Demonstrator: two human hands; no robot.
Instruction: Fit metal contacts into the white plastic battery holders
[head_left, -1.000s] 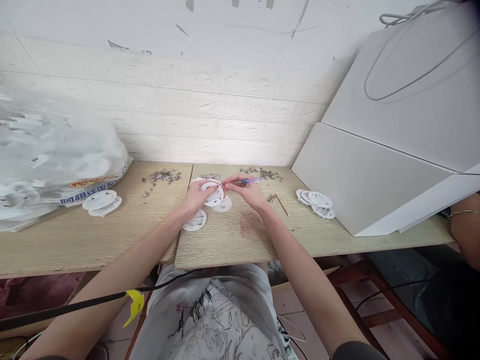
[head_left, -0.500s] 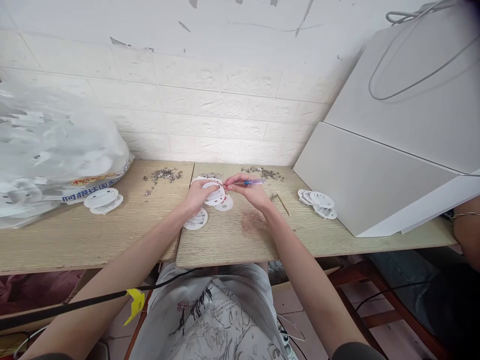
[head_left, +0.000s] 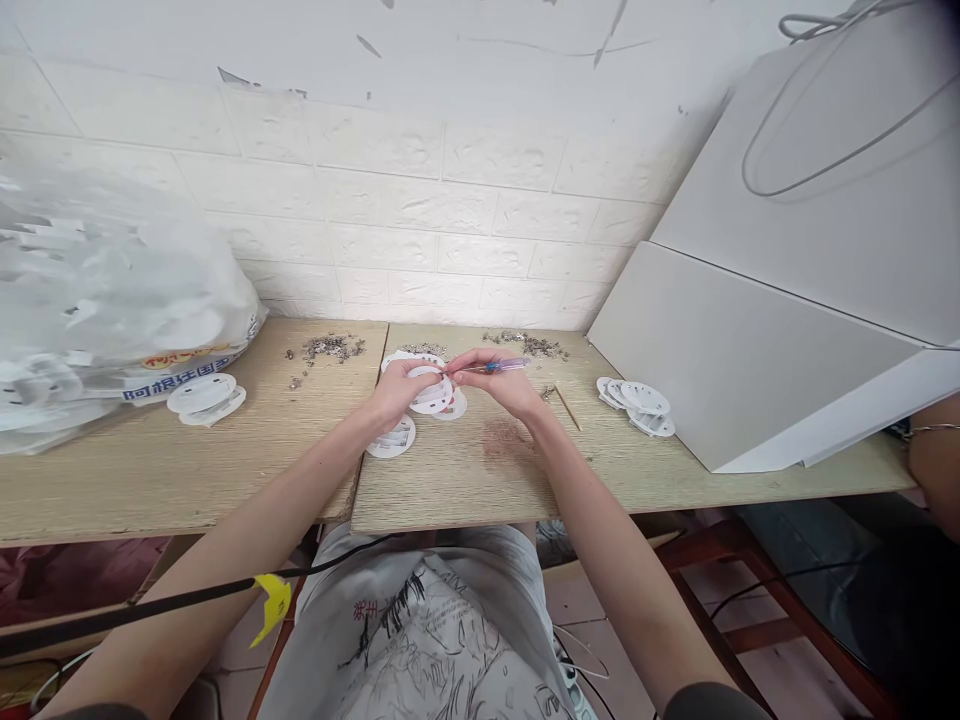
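- At the far left of the frame a clear plastic bag slumps on the wooden bench; a printed band along its lower edge carries blue characters (too blurred to read with confidence). Two white discs lie just beside it.
- Near the centre, the left hand is closed around a white plastic disc, held just above the bench with more discs beneath.
- The right hand pinches a small screwdriver with a purple-blue handle, its tip lying against the held disc.
- Judging from this, the tip could slip off and jab the left fingers, because the disc is steadied only by hand.
- Loose metal bits are scattered along the wall; a careless sweep could knock them off.
- To the right sit another stack of discs and a grey box.
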